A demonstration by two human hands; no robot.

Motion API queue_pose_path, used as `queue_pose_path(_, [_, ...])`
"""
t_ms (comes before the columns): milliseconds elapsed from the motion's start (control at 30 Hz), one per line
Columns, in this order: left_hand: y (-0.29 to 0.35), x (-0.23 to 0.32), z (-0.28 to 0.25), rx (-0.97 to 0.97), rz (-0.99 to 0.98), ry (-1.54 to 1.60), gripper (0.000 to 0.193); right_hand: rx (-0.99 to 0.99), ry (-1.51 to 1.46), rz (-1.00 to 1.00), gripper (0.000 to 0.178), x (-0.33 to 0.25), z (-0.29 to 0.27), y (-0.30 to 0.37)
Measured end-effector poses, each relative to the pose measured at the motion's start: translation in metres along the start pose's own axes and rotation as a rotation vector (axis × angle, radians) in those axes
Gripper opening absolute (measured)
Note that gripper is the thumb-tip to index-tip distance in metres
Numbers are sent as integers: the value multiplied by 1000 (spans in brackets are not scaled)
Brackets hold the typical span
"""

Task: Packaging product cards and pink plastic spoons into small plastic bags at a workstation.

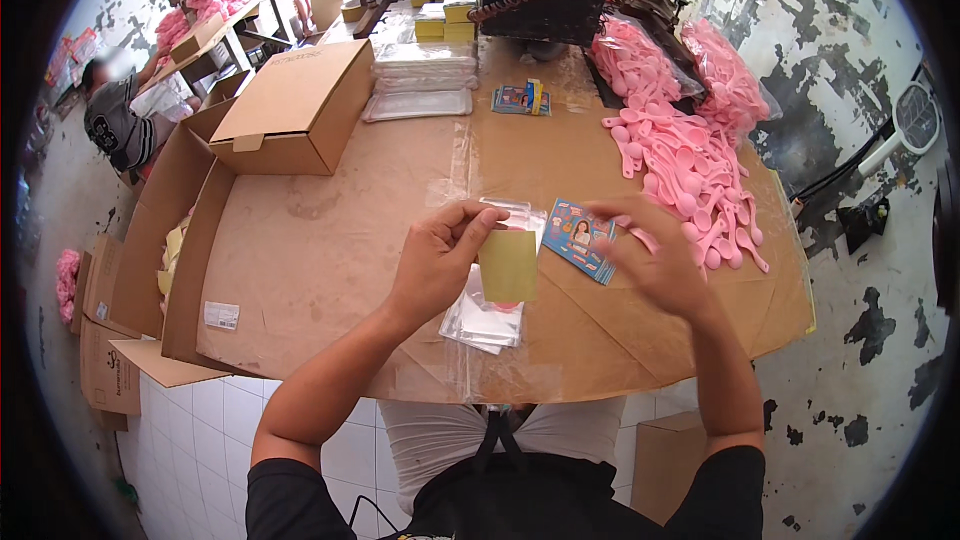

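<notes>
Left hand: the left hand (440, 250) pinches a yellow-green card (509, 268) between thumb and finger, upright above the table.
Right hand: the right hand (660, 265) is apart from the left, fingers and thumb spread, just beside a stack of blue printed cards (572, 230); whether it touches them, I cannot tell.
Below the card: clear plastic sleeves (490, 332) lie on the brown-covered table (330, 280), partly hidden by the card.
Right side: pink spoons (690, 170) spread in a loose pile, with filled bags (632, 58) behind.
Far side: a banded bundle of blue cards (516, 100) lies near stacked clear packs (420, 90).
Left side: a closed cardboard box (290, 105) stands beside those packs.
</notes>
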State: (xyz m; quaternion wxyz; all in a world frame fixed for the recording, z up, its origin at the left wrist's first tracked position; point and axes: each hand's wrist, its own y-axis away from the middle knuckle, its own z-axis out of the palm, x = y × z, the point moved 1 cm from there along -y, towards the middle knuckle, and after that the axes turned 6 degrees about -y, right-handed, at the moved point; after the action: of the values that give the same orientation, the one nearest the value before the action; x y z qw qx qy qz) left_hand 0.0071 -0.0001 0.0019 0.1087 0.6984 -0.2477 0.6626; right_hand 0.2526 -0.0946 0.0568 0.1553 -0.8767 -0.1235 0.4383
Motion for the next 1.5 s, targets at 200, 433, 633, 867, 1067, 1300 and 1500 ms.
queue_pose_path(200, [0,-10,6,-25,-21,74,28,-209,-340,157,30,9,53,-27])
queue_pose_path(433, [1,-4,5,-85,-40,143,26,-168,-813,334,21,31,54,-24])
queue_pose_path(633, [-1,-15,0,-31,-6,-54,18,-160,-786,378,20,37,53,-26])
queue_pose_path(867, [-5,-23,-5,-54,93,-65,14,-167,-794,342,17,54,52,-23])
queue_pose_path(1067, [-7,-15,-10,-143,173,-108,16,-230,-725,175,14,59,45,-25])
queue_pose_path(1300, [-6,-20,-12,-146,38,50,20,-269,-592,181,19,50,36,-27])
queue_pose_path(1500, [-6,-21,-8,-115,-45,-16,18,-250,-638,240,17,46,42,-25])
